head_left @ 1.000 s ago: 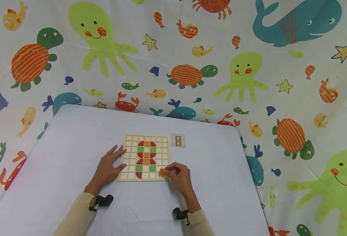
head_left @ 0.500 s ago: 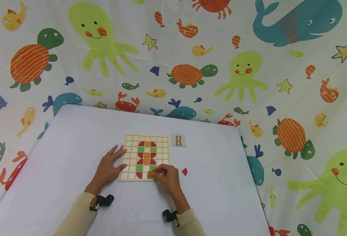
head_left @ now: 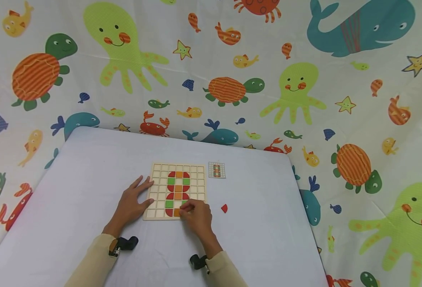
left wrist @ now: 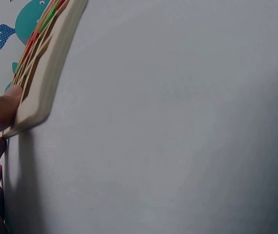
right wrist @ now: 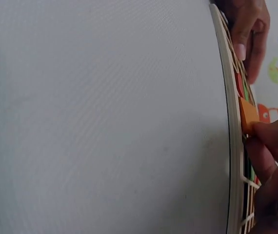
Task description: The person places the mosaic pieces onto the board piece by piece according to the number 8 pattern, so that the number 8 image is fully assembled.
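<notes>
A wooden grid board (head_left: 198,179) lies on the white table with red quarter-round, green square and orange square tiles in its cells. My right hand (head_left: 198,216) pinches an orange square tile (head_left: 176,213) between thumb and fingers at the bottom row, beside a red tile at its left. In the right wrist view the orange tile (right wrist: 247,115) is tilted, one edge down at the board. My left hand (head_left: 130,202) rests at the board's left edge, fingers spread, with the thumb (left wrist: 2,109) touching the rim. My right fingers partly cover a green tile.
A small pattern card (head_left: 216,170) lies just right of the board's top corner. One loose red quarter-round tile (head_left: 224,208) lies on the table (head_left: 268,223) to the right. Behind the table hangs a cloth (head_left: 229,52) printed with sea animals.
My right hand has moved left with the orange tile, from the board's lower right to beside the bottom red tile. The loose red tile came into view. My left hand stayed put.
</notes>
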A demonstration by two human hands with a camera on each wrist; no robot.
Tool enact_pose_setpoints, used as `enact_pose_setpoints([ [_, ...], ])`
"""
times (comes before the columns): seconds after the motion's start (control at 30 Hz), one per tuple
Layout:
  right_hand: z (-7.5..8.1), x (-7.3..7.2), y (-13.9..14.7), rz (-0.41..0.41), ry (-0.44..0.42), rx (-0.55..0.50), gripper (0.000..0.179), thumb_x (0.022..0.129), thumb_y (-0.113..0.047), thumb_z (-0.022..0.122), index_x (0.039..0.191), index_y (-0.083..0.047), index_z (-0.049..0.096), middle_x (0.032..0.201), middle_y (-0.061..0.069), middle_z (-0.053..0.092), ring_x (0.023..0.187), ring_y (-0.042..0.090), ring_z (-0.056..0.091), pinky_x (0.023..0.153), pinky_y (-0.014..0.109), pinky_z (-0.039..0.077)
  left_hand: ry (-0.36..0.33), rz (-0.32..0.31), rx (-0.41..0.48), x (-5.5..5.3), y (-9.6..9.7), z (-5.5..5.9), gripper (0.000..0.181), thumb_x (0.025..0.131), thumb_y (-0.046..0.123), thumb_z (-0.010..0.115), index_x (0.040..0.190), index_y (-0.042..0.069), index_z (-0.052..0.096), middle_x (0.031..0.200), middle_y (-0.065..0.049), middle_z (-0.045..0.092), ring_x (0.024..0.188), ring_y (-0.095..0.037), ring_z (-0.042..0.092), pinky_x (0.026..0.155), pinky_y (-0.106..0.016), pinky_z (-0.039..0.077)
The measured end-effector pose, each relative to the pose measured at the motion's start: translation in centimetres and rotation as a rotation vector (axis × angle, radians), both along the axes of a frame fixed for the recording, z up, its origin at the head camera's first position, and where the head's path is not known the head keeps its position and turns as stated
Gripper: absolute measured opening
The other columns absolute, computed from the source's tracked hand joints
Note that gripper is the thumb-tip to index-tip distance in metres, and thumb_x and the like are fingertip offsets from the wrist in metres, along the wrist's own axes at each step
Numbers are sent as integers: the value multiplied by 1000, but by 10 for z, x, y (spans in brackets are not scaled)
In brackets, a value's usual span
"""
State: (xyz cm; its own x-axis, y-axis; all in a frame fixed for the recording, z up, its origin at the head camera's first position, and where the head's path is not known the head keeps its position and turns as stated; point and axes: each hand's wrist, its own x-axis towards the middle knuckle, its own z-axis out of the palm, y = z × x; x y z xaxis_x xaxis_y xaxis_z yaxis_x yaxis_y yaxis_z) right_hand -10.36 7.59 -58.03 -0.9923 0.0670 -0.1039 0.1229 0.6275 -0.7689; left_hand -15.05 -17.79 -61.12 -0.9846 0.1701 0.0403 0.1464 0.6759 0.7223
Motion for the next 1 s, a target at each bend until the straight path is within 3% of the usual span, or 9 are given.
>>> enact_pose_setpoints([
  [0.33, -2, 0, -3, -11, -18, 18, 9, 88, -17, 86, 83, -20, 80, 70, -12, 69, 66, 2, 55, 58, 22, 43, 13, -6, -4, 1, 0, -4, 69, 90, 17, 83, 153, 6, 56, 167, -25, 41, 157, -53, 30, 122, -75, 30],
  [0.63, -2, 0, -1, -23, 35, 24, 7, 87, -19, 88, 86, -20, 82, 70, -13, 70, 69, 1, 56, 59, 20, 43, 2, -6, -1, 0, -1, -2, 69, 91, 16, 81, 154, 7, 55, 168, -23, 40, 159, -51, 29, 124, -74, 28],
  [0.77, 1, 0, 12, -43, 75, -5, 9, 86, -15, 88, 88, -21, 82, 74, -11, 73, 68, 1, 57, 58, 19, 43, 2, -7, -3, 0, -1, -1, 69, 91, 15, 82, 154, 6, 55, 168, -24, 40, 158, -51, 29, 123, -74, 28],
  [1.0, 5, -2, 55, -137, 63, 21, 14, 85, -9, 86, 91, -21, 83, 77, -7, 72, 66, 7, 54, 54, 22, 42, 8, -4, -5, 0, -1, -2, 68, 90, 15, 82, 153, 6, 57, 168, -26, 40, 158, -52, 30, 123, -74, 29],
])
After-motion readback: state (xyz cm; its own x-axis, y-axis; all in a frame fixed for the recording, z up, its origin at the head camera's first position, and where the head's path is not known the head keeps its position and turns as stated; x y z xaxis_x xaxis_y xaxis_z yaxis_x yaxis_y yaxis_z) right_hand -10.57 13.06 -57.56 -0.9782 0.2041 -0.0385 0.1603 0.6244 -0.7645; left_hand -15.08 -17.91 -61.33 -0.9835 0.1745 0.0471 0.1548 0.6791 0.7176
